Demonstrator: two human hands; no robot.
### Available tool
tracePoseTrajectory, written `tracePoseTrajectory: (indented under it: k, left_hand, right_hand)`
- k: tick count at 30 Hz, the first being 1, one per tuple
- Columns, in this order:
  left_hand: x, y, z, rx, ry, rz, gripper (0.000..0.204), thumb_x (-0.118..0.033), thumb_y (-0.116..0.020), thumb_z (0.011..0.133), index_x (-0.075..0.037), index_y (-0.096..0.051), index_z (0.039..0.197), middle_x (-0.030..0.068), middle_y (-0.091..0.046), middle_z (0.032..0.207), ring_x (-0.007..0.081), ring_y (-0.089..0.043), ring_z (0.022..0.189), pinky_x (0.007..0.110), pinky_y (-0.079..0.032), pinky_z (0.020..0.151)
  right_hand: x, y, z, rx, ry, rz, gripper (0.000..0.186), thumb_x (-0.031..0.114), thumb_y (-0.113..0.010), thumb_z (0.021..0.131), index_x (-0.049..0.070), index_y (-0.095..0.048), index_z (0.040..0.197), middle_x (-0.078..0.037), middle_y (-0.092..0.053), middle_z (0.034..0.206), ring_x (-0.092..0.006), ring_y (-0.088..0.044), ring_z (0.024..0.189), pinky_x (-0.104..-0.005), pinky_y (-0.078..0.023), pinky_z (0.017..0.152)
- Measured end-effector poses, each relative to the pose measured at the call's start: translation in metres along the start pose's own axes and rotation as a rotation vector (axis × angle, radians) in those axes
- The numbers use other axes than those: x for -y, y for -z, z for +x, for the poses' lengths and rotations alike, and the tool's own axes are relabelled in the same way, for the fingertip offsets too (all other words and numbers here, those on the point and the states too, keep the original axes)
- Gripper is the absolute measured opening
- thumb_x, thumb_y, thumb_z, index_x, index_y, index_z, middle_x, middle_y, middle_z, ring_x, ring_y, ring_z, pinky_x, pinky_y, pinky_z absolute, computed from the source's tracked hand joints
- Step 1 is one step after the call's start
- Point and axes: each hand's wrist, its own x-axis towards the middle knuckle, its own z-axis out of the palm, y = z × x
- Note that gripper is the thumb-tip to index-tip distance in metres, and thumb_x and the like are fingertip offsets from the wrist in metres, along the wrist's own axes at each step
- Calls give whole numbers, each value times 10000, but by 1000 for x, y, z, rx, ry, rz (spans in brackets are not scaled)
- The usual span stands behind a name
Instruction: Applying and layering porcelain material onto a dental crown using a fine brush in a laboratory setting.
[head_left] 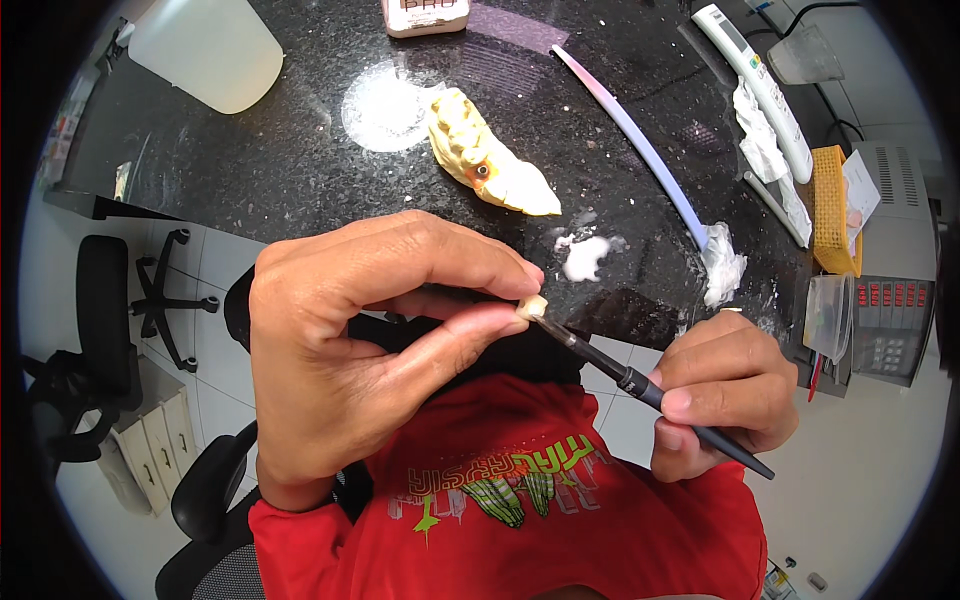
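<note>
The arched left hand (335, 335), palm facing right, holds a cream tooth (534, 305) in a pinch, nearer than the yellow model (480, 160) on the tabletop (300, 165); the curled right hand (728, 390) grips a brush (600, 361) slanting far-left to the tooth.

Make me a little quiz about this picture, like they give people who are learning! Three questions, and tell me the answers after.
1. Fill the gap: the left hand pinches a small ____ piece.
2. True or false: the yellow model is held in a hand.
3. Which hand holds the slim dark-handled brush? A) left hand B) right hand

Key:
1. cream
2. False; it lies on the dark countertop.
3. B
</note>
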Motion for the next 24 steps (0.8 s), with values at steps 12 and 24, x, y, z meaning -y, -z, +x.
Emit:
tracePoseTrajectory:
  k: [12, 24]
  left_hand:
    - [0, -1, 0, -6, 23, -23, 150, 123, -707, 682, 70, -666, 817, 196, -671, 858, 236, -688, 816, 280, -590, 711]
    - [0, -1, -1, -12, 23, -17, 152, 98, -724, 682, 52, -671, 817, 182, -678, 849, 218, -682, 803, 268, -564, 698]
  right_hand:
    - [-2, -4, -3, -82, 26, -34, 225, -9, -739, 685, 49, -629, 873, -79, -629, 733, -175, -639, 585, -239, -515, 483]
    - [-5, -7, -7, -194, 83, 41, 187, 4, -699, 707, 10, -617, 875, -99, -621, 685, -162, -605, 520, -233, -489, 449]
